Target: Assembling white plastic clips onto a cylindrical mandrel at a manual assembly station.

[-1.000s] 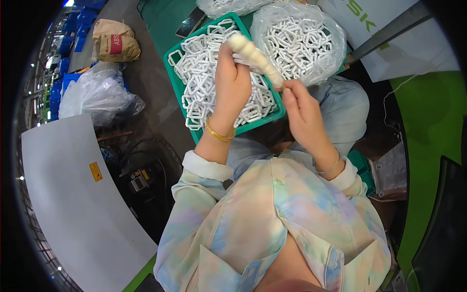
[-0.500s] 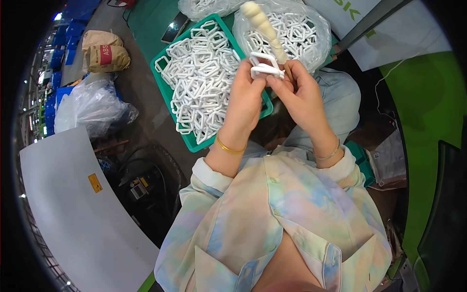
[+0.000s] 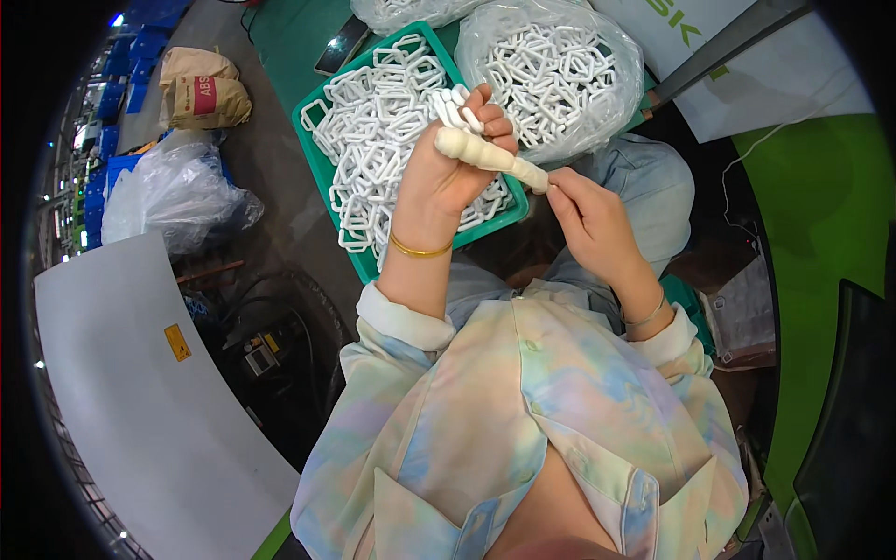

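Stick, cream-coloured and ridged, slants across the front of the left hand, its thick rounded end to the left and its thin end pinched in the right hand; it looks light, stiff along its length and perhaps slightly soft on the surface, so that narrow end seems the place to hold it; and up at the left fingers, half curled, a few white links are held, smooth, light and likely slippery; below and behind sits the green crate, heaped with more links; just beside it, the clear plastic bag carries another load; the right fingers hide the stick's very tip; how many links the left hand has is hard to count, and whether the stick touches its palm I cannot tell; a second bag is cut off at the upper edge.
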